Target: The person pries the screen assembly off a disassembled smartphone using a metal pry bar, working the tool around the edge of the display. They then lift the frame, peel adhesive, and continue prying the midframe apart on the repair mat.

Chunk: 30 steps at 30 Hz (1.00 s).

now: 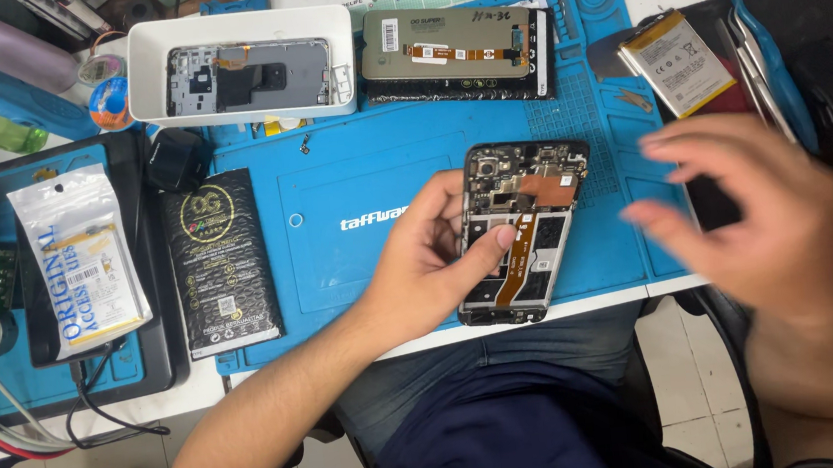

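Note:
My left hand (436,262) grips an opened phone body (526,224) by its left edge, thumb pressed on its exposed inner parts and orange flex strip. The phone is tilted above the front edge of the blue work mat (371,178). My right hand (746,210) hovers to the right of the phone, blurred, fingers spread and holding nothing. A loose phone battery (676,61) lies beyond the right hand, at the mat's far right.
A white tray (148,87) at the back holds a grey phone back frame (247,76). Beside it lies a display panel (456,55). A black packet (221,261) and a white pouch (80,258) sit left. Tweezers and a blue tool (767,53) lie far right.

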Tool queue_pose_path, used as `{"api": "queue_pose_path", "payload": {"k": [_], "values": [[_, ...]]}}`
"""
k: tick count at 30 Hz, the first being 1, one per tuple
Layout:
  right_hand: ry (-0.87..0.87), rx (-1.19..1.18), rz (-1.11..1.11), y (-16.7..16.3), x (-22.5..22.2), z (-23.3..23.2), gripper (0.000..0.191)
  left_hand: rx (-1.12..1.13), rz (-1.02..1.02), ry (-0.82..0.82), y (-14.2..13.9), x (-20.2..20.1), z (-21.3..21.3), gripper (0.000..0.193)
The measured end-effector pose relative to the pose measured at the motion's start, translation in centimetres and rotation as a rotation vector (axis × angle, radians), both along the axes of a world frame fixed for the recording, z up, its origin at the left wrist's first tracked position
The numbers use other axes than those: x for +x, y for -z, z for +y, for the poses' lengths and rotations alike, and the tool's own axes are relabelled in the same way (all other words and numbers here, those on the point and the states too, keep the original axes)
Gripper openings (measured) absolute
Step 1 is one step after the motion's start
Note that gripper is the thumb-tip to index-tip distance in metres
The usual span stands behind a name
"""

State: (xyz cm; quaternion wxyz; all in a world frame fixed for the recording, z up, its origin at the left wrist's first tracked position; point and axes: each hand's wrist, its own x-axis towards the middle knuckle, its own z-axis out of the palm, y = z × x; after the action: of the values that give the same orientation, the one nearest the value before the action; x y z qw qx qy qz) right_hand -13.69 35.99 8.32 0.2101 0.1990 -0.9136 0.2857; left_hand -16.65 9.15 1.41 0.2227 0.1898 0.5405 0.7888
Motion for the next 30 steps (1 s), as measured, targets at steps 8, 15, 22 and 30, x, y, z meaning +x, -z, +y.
{"api": "queue_pose_path", "payload": {"k": [8,15,22,30], "values": [[-0.066,0.042,0.035,-0.7,-0.6,-4.5,0.048,-0.075,0.058,-0.003,0.2,0.3,0.3,0.037],[-0.080,0.025,-0.028,-0.2,-1.6,-4.3,0.046,-0.134,0.123,-0.033,0.0,0.2,0.0,0.035],[-0.070,-0.026,-0.082,1.7,-2.1,-3.3,0.049,-0.210,0.143,-0.060,-0.1,-0.1,0.4,0.036],[-0.082,-0.069,-0.088,3.3,-2.7,-2.8,0.051,-0.246,0.118,-0.098,0.0,-0.3,0.6,0.042]]}}
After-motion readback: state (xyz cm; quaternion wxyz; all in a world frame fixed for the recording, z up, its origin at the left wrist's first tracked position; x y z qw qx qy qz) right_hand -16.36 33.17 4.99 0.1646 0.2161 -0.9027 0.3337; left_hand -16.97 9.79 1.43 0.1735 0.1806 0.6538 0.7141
